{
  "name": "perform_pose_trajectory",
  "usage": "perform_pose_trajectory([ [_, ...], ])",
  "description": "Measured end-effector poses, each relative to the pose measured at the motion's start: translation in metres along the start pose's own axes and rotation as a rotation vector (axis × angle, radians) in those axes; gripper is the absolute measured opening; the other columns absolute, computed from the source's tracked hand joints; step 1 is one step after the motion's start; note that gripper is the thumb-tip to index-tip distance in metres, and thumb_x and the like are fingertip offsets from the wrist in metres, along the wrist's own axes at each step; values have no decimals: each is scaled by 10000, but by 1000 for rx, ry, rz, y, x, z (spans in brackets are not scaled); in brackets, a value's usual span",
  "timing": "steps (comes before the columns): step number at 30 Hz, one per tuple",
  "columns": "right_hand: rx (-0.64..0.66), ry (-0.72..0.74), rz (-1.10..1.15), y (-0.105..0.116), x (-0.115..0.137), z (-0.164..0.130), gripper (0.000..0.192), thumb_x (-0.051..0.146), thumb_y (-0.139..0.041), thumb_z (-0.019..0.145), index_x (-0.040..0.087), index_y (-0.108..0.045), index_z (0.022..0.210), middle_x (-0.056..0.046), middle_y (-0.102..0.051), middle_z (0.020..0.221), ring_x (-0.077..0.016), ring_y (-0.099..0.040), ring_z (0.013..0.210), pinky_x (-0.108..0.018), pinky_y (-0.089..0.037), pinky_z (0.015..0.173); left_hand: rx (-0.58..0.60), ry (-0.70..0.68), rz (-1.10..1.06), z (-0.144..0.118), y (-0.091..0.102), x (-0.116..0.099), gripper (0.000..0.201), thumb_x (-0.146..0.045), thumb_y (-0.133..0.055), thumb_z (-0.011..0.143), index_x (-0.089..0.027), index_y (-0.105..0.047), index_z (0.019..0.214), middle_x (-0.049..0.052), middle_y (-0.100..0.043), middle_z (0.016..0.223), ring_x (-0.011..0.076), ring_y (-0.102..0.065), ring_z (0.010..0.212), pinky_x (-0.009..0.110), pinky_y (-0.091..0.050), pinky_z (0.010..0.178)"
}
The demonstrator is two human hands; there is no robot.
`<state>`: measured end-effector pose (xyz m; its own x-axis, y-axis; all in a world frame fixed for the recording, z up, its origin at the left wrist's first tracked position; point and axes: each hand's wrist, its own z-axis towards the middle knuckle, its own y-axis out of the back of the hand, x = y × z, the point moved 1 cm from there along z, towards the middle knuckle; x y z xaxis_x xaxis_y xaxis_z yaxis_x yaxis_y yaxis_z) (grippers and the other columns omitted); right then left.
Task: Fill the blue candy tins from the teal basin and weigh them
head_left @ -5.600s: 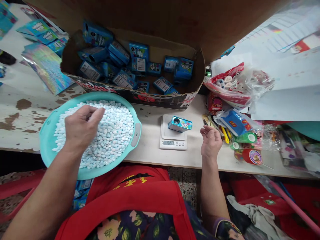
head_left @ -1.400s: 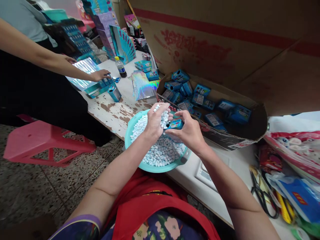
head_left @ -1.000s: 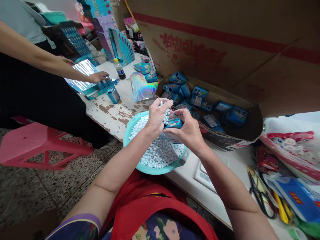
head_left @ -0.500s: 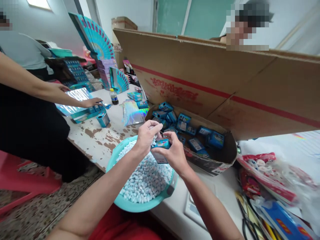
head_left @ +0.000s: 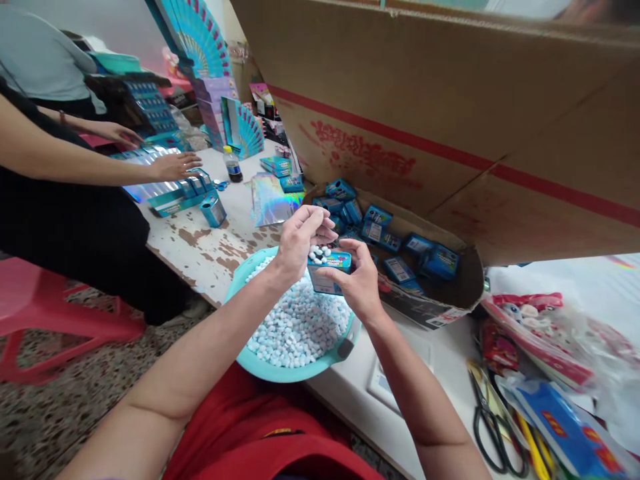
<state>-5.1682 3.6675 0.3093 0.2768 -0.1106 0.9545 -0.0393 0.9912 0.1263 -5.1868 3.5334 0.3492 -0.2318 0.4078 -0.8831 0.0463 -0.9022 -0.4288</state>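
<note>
My right hand [head_left: 363, 277] grips a small blue box [head_left: 327, 283] with a printed top, thumb in front and fingers behind. Over its left end, my left hand [head_left: 300, 240] is curled, fingers drawn together. Small white candies [head_left: 319, 254] spill from under these fingers onto the box top, around an opening largely covered by them. Both hands are above a turquoise basin [head_left: 295, 375] full of pale blue and white candies [head_left: 285, 337]. Behind my right hand, a low cardboard box [head_left: 473, 283] contains several similar blue boxes [head_left: 399, 270].
A tall cardboard panel [head_left: 400, 80] rises behind the low box. At right lie black-handled scissors [head_left: 493, 427] and plastic packages [head_left: 560, 413]; a white scale [head_left: 385, 387] is partly behind my right forearm. A co-worker's hand [head_left: 177, 165] is over boxes at left, near a bottle [head_left: 233, 167].
My left hand has opened slightly and candies now lie heaped on the box top. The view has tipped downward. The co-worker's hand has lifted and flattened.
</note>
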Motion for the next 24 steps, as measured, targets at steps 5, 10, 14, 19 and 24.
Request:
perform_pose_trajectory([
  [5,-47,-11,68,5,-2,-3,591,326,-868,576,237,-548,1066,-11,-666,1018,-202,-652,952,-347,-514,876,148,-23,147,-15,32,12,379,-447,-645,822,-198,-591,1103,75,-646,1142,210,-613,1112,330,-468,981],
  [10,11,39,-58,-3,-8,-9,415,340,-771,696,234,-573,1046,-13,-653,1010,-183,-640,921,-329,-522,847,418,228,454,-40,60,31,677,-336,-739,739,-260,-444,1343,73,-595,1266,237,-621,1074,331,-512,896],
  [14,-81,380,-435,30,22,24,365,384,-720,779,266,-597,1102,-79,-574,1194,-254,-544,1172,-432,-449,1016,326,189,669,-47,67,28,491,-368,-690,770,-250,-529,1219,45,-630,1176,245,-609,1068,356,-481,955],
  [19,-536,696,-1077,117,118,110,502,424,-656,839,271,-509,1294,-139,-352,1466,-371,-204,1438,-648,-196,1109,312,263,739,-45,76,25,487,-426,-677,770,-271,-544,1212,36,-647,1201,262,-629,1073,376,-483,968],
  [24,-550,630,-1508,154,172,187,687,375,-648,838,140,-406,1436,-229,-380,1472,-348,-252,1406,-655,-55,1093,303,295,731,-40,82,32,504,-425,-676,760,-269,-556,1224,38,-682,1176,263,-657,1039,372,-504,945],
])
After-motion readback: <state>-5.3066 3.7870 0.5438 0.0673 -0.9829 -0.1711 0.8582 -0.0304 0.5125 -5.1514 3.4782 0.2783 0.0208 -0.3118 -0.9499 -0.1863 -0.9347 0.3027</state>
